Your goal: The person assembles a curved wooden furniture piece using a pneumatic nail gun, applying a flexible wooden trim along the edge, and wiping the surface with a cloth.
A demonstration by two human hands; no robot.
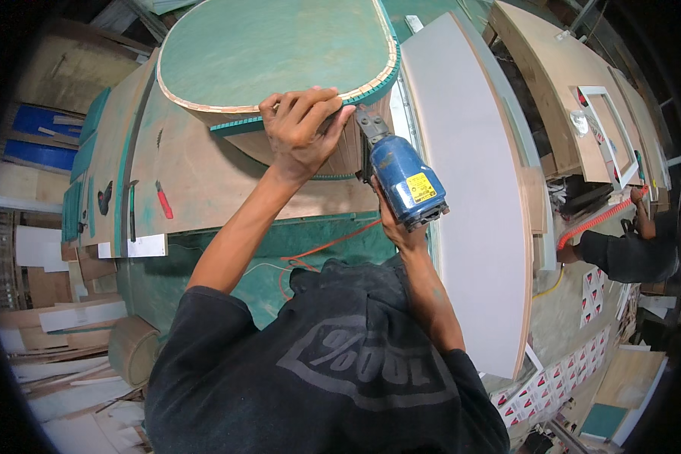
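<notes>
A rounded wooden piece (276, 53) with a greenish flat top stands on the bench. A green notched strip (234, 125) runs along its near edge, with its left end sticking out from the curved side. My left hand (301, 129) is closed over that edge, fingers on top and thumb toward the right, gripping the strip. In my right hand (392, 223) is a blue nail gun (402, 175) with a yellow label. Its nose touches or nearly touches the rim beside my left thumb. The gun's body hides most of the right fingers and the handle.
A red-handled knife (164, 200) and a green-handled tool (133, 212) lie on the bench at left. Right of me stands a long white panel (469, 174). An orange hose (333, 240) hangs below the bench. Another person (628, 246) works at far right near a white frame (620, 144).
</notes>
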